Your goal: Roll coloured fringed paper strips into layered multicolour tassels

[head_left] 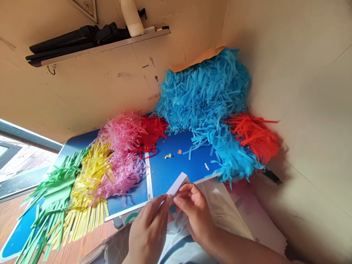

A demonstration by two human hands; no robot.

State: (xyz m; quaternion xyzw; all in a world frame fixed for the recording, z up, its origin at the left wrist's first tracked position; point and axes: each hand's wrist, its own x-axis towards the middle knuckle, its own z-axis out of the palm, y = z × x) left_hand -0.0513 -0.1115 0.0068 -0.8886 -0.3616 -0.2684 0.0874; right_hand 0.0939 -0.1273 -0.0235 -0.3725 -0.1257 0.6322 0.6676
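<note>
A narrow, pale lilac folded paper strip (178, 182) is pinched between both hands near the table's front edge. My left hand (148, 225) grips its lower end with thumb and fingers pressed together. Curled around the strip's right side is my right hand (194, 207), its thumb and fingertips closed at the paper. The strip tilts up to the right, and its lower part is hidden by the fingers. Beyond it lies the blue folding table (170, 176), with small paper scraps (168, 156) on its top.
Fringed tissue paper is heaped around: green (59, 187), yellow (92, 165), pink (123, 134), red (257, 135) and a tall blue pile (206, 91) against the wall. A shelf (110, 46) holding black items hangs above. Clear plastic (222, 205) lies beside my right arm.
</note>
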